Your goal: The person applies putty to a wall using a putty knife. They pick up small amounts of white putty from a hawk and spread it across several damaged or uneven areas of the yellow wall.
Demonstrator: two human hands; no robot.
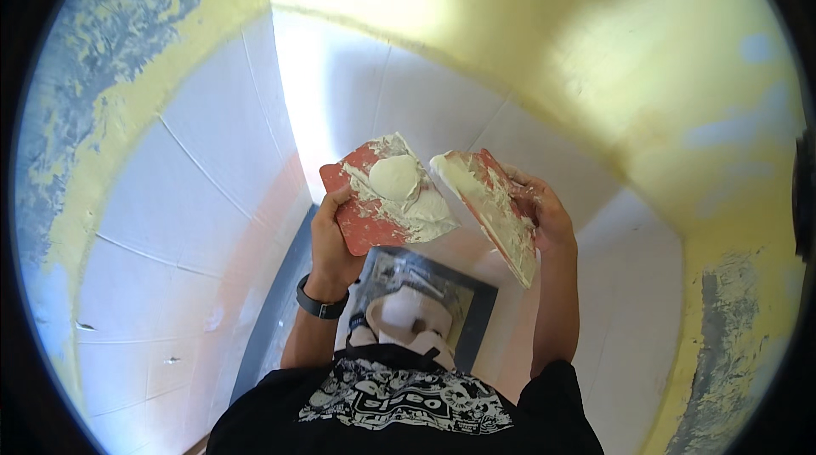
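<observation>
My left hand [330, 238], with a black watch on the wrist, is closed round the left edge of a flat red plastic spreader [361, 227]. A rounded lump of pale putty [395, 177] sits on its face, with more putty smeared toward its right edge. To the right, my right hand [544, 213] grips a second red spreader [495, 207], tilted steeply and coated with putty along its face and edges. A small gap separates the two spreaders. The fingers of my right hand are partly hidden behind its spreader.
Pale tiled wall [204, 259] stands close on the left and ahead. Above it, the yellow wall [544, 21] has rough grey-blue patches [119, 38]. Below my hands lies a dark-bordered floor area [480, 319] with a pale rounded thing [412, 312], its kind unclear.
</observation>
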